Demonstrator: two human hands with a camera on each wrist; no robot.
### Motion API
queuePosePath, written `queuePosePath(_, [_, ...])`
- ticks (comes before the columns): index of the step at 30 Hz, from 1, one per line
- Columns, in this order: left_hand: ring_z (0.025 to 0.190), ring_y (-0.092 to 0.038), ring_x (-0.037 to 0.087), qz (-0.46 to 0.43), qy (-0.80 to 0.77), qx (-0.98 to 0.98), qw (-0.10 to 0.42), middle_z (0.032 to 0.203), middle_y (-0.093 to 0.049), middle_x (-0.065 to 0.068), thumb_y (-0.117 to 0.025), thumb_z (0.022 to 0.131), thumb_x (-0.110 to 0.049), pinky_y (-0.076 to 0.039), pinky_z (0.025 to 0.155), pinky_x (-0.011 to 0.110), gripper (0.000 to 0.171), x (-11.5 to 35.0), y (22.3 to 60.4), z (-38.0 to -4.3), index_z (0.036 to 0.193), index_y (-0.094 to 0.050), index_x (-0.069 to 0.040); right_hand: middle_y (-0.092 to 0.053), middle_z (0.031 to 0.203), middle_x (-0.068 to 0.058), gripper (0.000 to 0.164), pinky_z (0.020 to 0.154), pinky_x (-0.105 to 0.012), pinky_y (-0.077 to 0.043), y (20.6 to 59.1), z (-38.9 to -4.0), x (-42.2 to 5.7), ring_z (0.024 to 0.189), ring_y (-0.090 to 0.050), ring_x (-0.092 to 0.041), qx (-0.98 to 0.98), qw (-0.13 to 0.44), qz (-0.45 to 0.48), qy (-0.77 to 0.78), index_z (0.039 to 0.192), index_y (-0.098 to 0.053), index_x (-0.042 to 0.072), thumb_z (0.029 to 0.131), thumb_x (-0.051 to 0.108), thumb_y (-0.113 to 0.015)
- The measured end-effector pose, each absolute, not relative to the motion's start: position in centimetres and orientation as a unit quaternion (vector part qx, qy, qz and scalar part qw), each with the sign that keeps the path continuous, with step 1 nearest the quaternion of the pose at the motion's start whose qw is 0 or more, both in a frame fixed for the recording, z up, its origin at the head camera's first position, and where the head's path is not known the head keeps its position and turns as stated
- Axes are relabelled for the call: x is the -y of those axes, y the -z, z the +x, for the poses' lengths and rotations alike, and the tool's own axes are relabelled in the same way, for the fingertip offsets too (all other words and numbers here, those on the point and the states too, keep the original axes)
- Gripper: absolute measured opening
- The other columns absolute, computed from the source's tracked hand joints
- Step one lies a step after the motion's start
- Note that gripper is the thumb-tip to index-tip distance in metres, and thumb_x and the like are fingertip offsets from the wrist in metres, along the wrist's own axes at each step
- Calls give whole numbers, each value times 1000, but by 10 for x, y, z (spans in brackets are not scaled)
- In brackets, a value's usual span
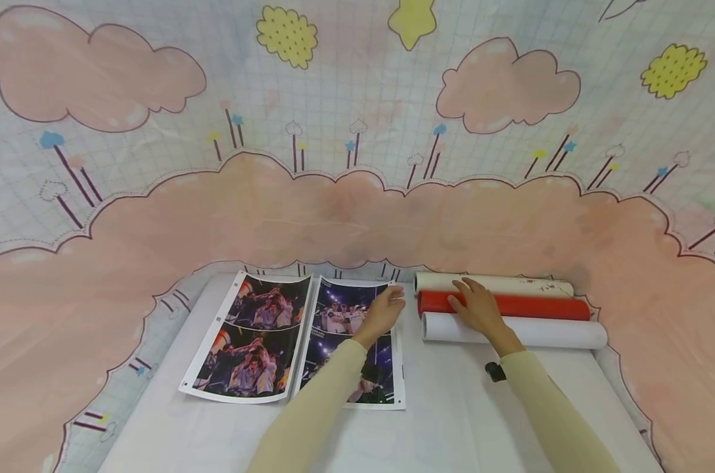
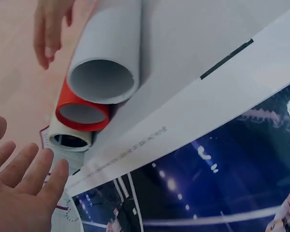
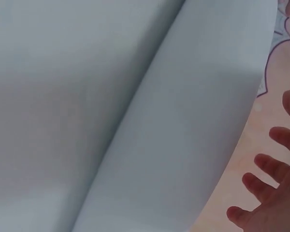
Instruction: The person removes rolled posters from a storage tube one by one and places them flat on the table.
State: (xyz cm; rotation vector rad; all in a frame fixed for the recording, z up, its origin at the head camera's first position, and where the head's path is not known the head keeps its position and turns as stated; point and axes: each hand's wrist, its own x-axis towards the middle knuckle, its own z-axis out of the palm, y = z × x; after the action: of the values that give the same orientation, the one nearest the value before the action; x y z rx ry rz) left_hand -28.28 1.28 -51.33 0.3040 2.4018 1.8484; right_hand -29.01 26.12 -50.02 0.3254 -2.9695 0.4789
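Your left sleeve point(image 1: 313, 410) and right sleeve point(image 1: 549, 410) are long, plain and pale yellow; your left hand point(image 1: 383, 315) and right hand point(image 1: 480, 311) are bare. A small black device point(image 1: 495, 372) shows by the right sleeve.

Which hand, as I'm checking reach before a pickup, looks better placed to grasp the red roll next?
Likely the right hand: it is over the red roll, fingers spread, though contact is unclear. The left hand is over the photo sheet nearer the roll, off to that roll's left.
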Motion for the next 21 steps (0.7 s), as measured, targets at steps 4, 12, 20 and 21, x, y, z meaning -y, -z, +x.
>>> queuePosePath(4, [127,-56,34,89,-615,-779,79,138,-58,19,-53,99,-14,-48,104,45,41,-21,518,-288,138,-50,-2,-32,155,-26,56,113,-72,-18,500,-300,-261,142,-29,-47,983,15,102,-149,147,-42,5,101,35,-49])
queuePosePath(12, [128,-55,35,86,-611,-782,87,139,-55,22,-52,98,-12,-48,105,44,43,-36,520,-295,139,-49,1,-25,158,-27,60,116,-69,-14,503,-315,-259,147,-20,-45,987,-25,97,-128,150,-36,5,102,40,-44])
queuePosePath(20, [134,-49,36,74,-623,-773,95,145,-50,23,-49,99,-12,-42,111,46,46,-45,522,-304,143,-44,2,-24,159,-27,62,117,-69,-11,503,-324,-256,148,-18,-45,988,-67,81,-115,152,-34,7,103,44,-39])
queuePosePath(21, [134,-49,37,71,-624,-772,97,145,-50,23,-49,99,-12,-42,111,46,46,-46,522,-305,143,-44,2,-25,158,-28,62,117,-69,-11,502,-325,-256,148,-19,-45,988,-71,81,-111,151,-35,6,103,45,-39])
